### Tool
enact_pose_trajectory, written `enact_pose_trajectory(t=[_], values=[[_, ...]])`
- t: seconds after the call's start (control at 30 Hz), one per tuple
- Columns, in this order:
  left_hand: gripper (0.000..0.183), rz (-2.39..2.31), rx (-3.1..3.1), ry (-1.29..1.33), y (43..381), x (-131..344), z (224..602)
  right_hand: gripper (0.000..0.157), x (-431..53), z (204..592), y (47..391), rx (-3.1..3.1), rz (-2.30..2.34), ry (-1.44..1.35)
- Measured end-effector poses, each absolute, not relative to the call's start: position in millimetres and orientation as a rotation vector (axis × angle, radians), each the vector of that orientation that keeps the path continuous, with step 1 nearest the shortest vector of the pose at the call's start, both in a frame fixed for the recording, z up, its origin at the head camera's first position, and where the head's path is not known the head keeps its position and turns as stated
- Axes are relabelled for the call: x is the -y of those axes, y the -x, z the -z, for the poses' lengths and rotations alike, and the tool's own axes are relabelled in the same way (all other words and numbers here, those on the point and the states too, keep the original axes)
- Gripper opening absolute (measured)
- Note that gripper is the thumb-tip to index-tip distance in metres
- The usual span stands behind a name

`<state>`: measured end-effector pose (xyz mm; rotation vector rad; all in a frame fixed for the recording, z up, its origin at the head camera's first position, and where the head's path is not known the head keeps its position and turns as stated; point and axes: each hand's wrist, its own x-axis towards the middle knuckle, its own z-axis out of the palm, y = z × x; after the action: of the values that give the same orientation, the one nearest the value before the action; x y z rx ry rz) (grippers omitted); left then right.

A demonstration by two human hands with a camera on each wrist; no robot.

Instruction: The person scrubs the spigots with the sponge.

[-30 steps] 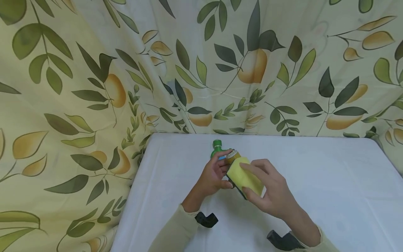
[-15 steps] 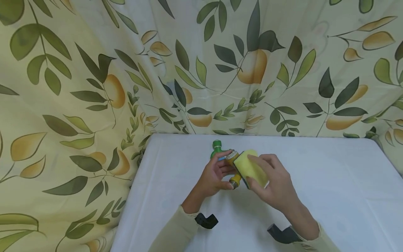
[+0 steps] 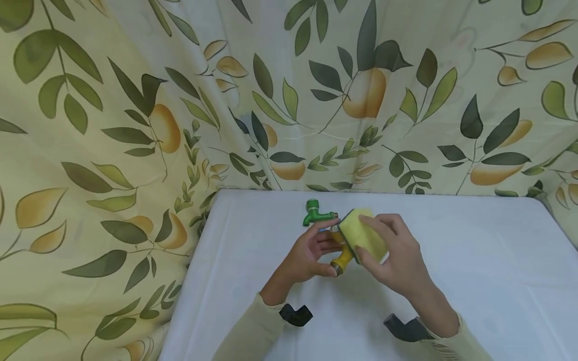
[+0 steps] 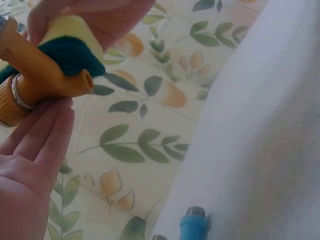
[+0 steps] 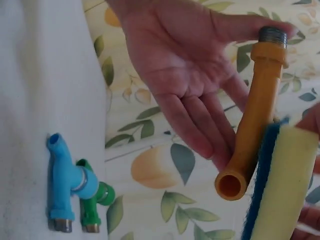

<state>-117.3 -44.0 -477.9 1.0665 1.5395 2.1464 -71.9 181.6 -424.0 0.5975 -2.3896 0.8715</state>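
Note:
My left hand [image 3: 309, 253] holds a yellow-orange water tap [image 5: 260, 100] in the air. Its thumb is at the threaded inlet and its fingertips are at the other end, with the tap spanning between them. My right hand [image 3: 399, 255] grips a yellow sponge [image 3: 363, 238] between thumb and fingers. The sponge's dark green scouring side [image 4: 72, 55] faces the tap and lies along its body in the right wrist view. From the head camera, the sponge hides part of the tap's upper end. The tap's open spout [image 5: 232, 186] shows in the right wrist view.
Behind the left hand, a green tap [image 3: 316, 215] lies on the white-covered table [image 3: 465, 260]. Next to it is a blue tap [image 5: 61, 185], mostly hidden by the hand in the head view. A leaf-and-fruit patterned curtain [image 3: 289, 135] hangs behind the table.
The sponge in my right hand has moved up and to the right along the yellow-orange tap, uncovering its threaded end. The left hand has stayed nearly in place, and more of the green tap shows.

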Motion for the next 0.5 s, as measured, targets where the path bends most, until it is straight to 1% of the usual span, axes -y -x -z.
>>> enact_pose_trajectory(t=[0.4, 0.5], values=[[0.112, -2.146, -1.506, -1.065, 119.0, 44.4, 477.5, 0.064, -183.3, 421.7, 67.5, 2.47, -0.901, -0.566], [0.11, -2.225, -1.444, -0.995, 119.9, 43.5, 478.3, 0.063, -183.1, 422.5, 67.8, 2.479, -0.886, -0.548]])
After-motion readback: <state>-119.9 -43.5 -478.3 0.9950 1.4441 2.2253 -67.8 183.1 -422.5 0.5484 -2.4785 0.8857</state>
